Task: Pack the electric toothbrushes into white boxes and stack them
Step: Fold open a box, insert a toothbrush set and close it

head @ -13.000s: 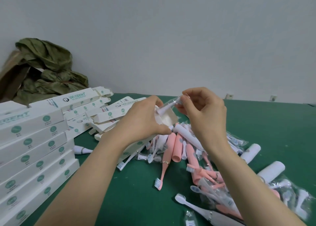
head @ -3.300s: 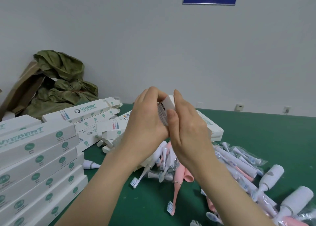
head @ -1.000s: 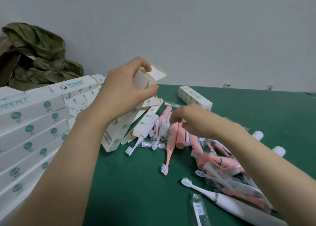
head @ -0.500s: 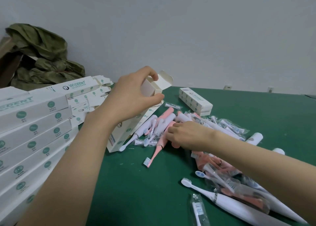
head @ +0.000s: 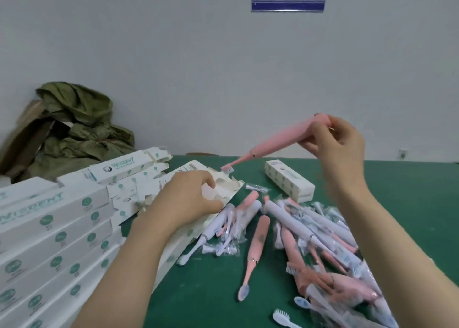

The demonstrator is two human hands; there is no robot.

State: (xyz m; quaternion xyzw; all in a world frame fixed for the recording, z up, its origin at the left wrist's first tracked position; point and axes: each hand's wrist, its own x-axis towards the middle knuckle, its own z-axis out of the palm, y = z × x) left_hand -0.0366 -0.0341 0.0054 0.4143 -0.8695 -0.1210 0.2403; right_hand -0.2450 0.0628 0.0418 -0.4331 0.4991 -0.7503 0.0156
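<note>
1. While our right hand (head: 332, 142) pinches the butt end of a pink electric toothbrush (head: 278, 146) up in the air, our left hand (head: 188, 202) grips the open end of a white box (head: 224, 191) held low near the green table (head: 198, 293). We judge this to be the insertion step: the toothbrush is picked but not yet in.
2. The toothbrush's long axis slopes from upper right down to lower left. Its bristle head is lowest, just beside the box's open flaps and aimed roughly at the mouth.
3. Next, we think, the head must be steered into the opening and the handle slid along the box's length. The left hand needs to keep the mouth wide, and then the flaps get closed.
4. Packed boxes sit in the stack of white boxes (head: 49, 230) at our left. The pile of loose toothbrushes (head: 310, 240) lies on the table at our right, so much remains.
</note>
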